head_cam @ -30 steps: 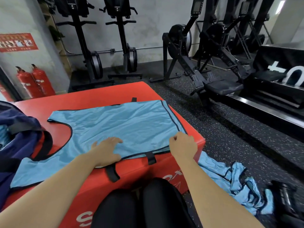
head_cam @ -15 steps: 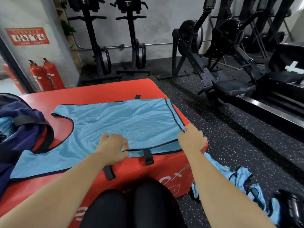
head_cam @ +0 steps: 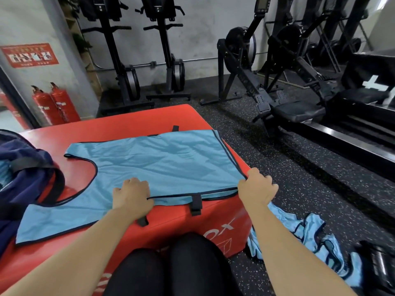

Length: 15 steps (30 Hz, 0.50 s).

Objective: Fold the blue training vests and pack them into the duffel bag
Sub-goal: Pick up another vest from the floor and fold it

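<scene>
Knees: ours, in black (head_cam: 171, 265), at the bottom centre, close against the red padded table (head_cam: 132, 122).
Left hand (head_cam: 131, 196): we curl its fingers round the near hem of the blue vest (head_cam: 162, 165), just left of centre.
Right hand (head_cam: 256, 189): we pinch the vest's near right corner at the table's edge.
Vest: spread flat on the table across the middle of the frame, with its neck opening towards the left.
Other vests (head_cam: 310, 233): crumpled on the floor at the lower right.
Duffel bag (head_cam: 25, 174): navy, on the table at the left edge, just beside the vest.
Far side: two fire extinguishers (head_cam: 55, 105) at the upper left and rowing machines (head_cam: 277, 92) at the upper right.
</scene>
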{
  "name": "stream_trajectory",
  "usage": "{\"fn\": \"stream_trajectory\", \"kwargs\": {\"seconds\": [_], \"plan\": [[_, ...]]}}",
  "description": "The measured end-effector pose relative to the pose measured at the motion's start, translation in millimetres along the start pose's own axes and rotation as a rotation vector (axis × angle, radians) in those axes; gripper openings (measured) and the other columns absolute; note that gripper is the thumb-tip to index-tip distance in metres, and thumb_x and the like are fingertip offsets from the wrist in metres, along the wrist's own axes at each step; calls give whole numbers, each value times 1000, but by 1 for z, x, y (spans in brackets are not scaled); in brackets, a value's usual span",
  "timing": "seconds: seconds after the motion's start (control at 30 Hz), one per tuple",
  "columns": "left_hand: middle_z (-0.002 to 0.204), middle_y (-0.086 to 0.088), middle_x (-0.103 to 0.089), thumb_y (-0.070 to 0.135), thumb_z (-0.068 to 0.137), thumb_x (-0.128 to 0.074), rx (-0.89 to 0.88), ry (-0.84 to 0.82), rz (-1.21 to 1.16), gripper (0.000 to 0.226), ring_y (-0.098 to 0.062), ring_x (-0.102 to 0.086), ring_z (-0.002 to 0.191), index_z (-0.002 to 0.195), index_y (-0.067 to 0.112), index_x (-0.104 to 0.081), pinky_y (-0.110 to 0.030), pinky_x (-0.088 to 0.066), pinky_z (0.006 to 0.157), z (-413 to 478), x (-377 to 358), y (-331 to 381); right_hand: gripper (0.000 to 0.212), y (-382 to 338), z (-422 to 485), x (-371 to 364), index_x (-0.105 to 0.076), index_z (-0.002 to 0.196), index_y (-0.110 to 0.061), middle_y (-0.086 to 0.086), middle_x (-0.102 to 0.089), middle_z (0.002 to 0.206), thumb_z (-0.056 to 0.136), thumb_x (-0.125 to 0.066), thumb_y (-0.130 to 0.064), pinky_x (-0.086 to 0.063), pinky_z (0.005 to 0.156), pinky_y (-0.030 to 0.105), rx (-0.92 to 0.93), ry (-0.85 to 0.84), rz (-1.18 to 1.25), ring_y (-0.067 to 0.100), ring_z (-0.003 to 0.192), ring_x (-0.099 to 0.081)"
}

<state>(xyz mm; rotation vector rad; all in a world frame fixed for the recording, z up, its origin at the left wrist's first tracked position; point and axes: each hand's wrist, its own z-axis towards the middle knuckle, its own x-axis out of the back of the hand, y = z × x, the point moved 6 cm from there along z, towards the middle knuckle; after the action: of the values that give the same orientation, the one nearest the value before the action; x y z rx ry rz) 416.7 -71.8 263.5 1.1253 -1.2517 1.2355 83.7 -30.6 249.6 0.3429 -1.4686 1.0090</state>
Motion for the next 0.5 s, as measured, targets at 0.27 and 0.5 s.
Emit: {"fn": "stream_trajectory", "kwargs": {"seconds": [0.27, 0.5], "plan": [[135, -5, -39, 32, 71, -56, 9, -419, 240, 51, -25, -36, 130, 122, 28, -52, -49, -32, 103, -1, -6, -3, 33, -11, -6, -6, -53, 123, -20, 4, -57, 126, 91, -46, -26, -32, 93, 39, 22, -41, -195, 24, 118, -43], [84, -2, -57, 61, 66, -62, -140, -433, -164, 51, -23, -53, 81, 75, 12, -51, -33, -42, 74, 49, 22, 40, 29, -54, 24, 5, -58, 115, -19, 4, -61, 121, 91, -47, -31, -32, 94, 41, 131, -27, -97, 26, 117, -43]]}}
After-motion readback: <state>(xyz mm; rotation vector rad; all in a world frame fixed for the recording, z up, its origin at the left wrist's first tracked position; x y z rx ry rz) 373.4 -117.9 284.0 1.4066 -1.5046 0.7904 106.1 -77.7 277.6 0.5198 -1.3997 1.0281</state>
